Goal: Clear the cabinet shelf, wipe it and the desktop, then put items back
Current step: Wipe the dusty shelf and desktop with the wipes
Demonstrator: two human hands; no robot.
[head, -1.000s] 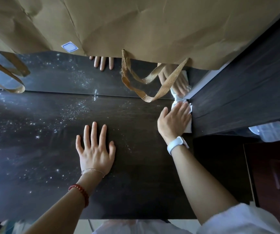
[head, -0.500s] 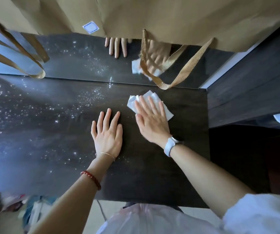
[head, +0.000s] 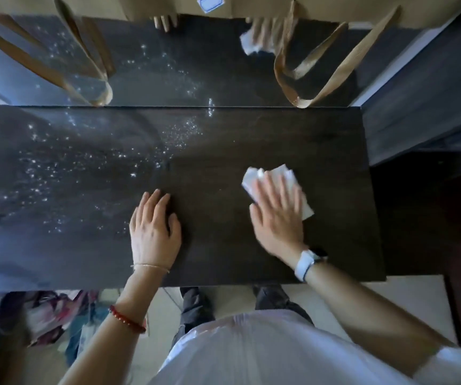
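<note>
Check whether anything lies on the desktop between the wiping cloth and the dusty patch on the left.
The left hand rests flat on the desktop, between the white cloth under the right hand and the white specks. Nothing else visible lies there.

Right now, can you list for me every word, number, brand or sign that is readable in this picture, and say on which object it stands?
No text can be read.
White sticker with a blue frame on the brown paper bag: blank or too blurred to tell, and cut off by the top edge.
Watch on the right wrist: only its white band shows, no digits.
Folded white wipe under the right hand: no print visible.
</note>
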